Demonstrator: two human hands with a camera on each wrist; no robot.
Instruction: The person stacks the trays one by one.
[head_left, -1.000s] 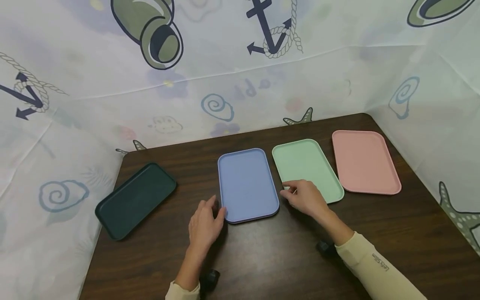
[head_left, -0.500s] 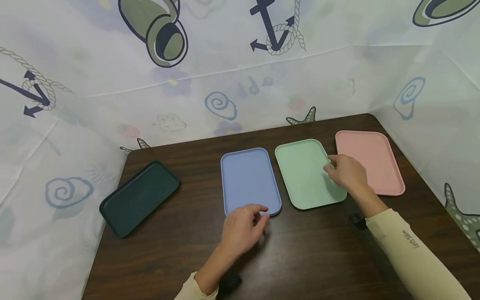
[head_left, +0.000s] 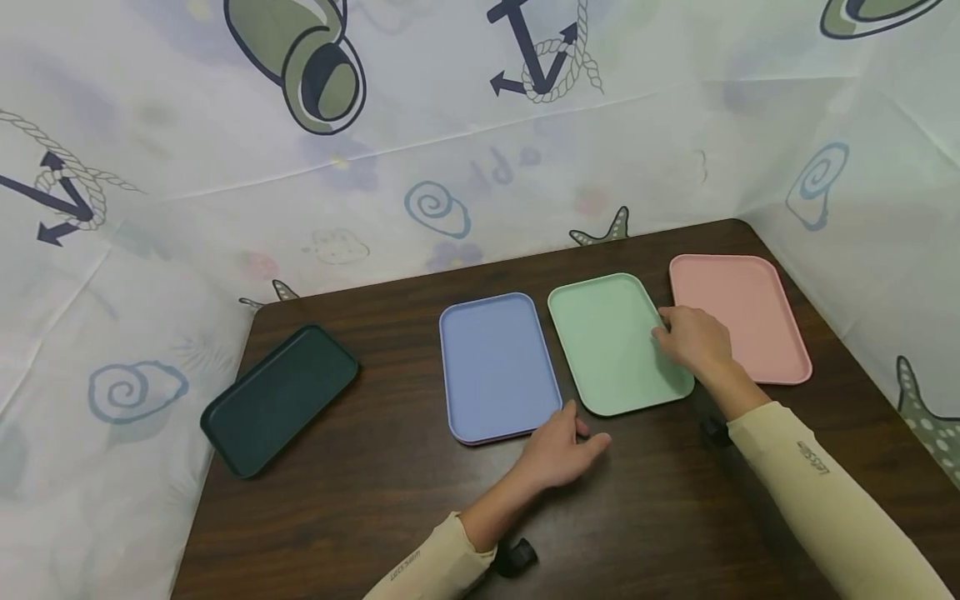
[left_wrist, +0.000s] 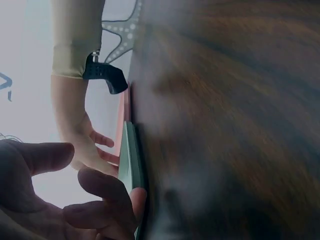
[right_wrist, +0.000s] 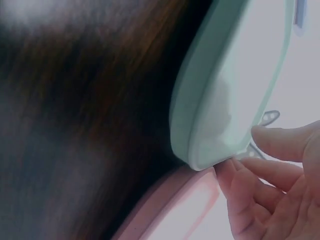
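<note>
My right hand [head_left: 697, 340] is at the right edge of a light green tray [head_left: 611, 350]. In the right wrist view, its thumb lies at the rim of the green tray [right_wrist: 235, 100] and its fingers curl at the outer edge. My left hand [head_left: 558, 450] hovers low over the table, by the front right corner of a blue tray [head_left: 498, 367]. Its thumb and fingers are apart with nothing between them. A darker rim shows beneath the blue tray's front edge.
A pink tray [head_left: 742, 308] lies close to the right of the green one, partly behind my right hand. On the left, a dark green tray [head_left: 281, 400] lies aslant on the brown table [head_left: 345, 508]. Patterned white cloth [head_left: 420, 100] hangs around the table's back and sides.
My left hand has gone from the blue tray's left side, across its front, to its right corner. My right hand has moved from the green tray's left edge to its right edge.
</note>
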